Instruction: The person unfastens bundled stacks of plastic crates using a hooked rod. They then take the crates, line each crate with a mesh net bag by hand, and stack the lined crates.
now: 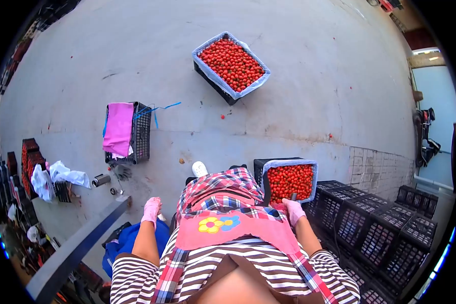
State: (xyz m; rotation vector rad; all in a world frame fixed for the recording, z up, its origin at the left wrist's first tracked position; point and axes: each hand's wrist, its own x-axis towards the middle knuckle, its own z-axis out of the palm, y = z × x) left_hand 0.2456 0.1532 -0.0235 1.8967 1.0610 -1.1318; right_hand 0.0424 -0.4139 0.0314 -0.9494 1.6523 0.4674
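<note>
Right hand (294,211) at the near edge of a lined crate (315,175) of red tomatoes (290,181).
The crate stands just beside black crates (366,203); left hand (151,209) hangs well apart. I cannot tell either grip's state.

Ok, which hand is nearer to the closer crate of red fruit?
The right hand: it is at the near edge of the crate. The left hand is well off to the crate's left, apart from it.
</note>
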